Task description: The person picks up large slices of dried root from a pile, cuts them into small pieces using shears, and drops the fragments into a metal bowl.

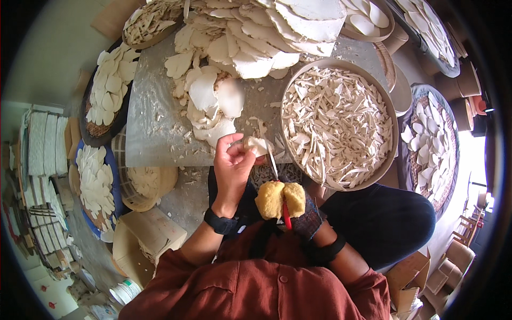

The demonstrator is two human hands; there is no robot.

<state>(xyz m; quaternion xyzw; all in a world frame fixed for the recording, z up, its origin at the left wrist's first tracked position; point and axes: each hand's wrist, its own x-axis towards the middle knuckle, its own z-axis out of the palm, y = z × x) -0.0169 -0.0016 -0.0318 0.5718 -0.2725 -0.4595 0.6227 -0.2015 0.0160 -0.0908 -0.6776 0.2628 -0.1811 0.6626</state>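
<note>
Head view, leftmost: a pale tan wicker basket (169, 184) holding off-white slices sits well left of the left fingers. Straight beyond those fingertips, loose cream-coloured flat slices (205, 93) overlap at the foot of a tall cream-coloured heap (234, 45); a knock from the knuckles could set them sliding. The bare left hand (233, 162) pinches a small off-white, thin-edged piece (257, 146) between thumb and fingers, the free end projecting rightward. Just right of the fingertips, the narrow metal blade of a red-handled cutting tool (272, 161) reaches the piece; whether it has bitten in I cannot tell. With bare skin so near the edge, a slipping piece or slanted stroke could nick the thumb. The right hand (308, 224), in a dark mesh glove, looks closed on the handles, its fingers partly hidden by thick yellow foam padding (268, 200); should that padding twist, the blade could wander. Right of the blade, a round beige-rimmed tray (393, 136) full of off-white strips (336, 117) seems to overhang the table's near edge, so a knee bump could spill it.
</note>
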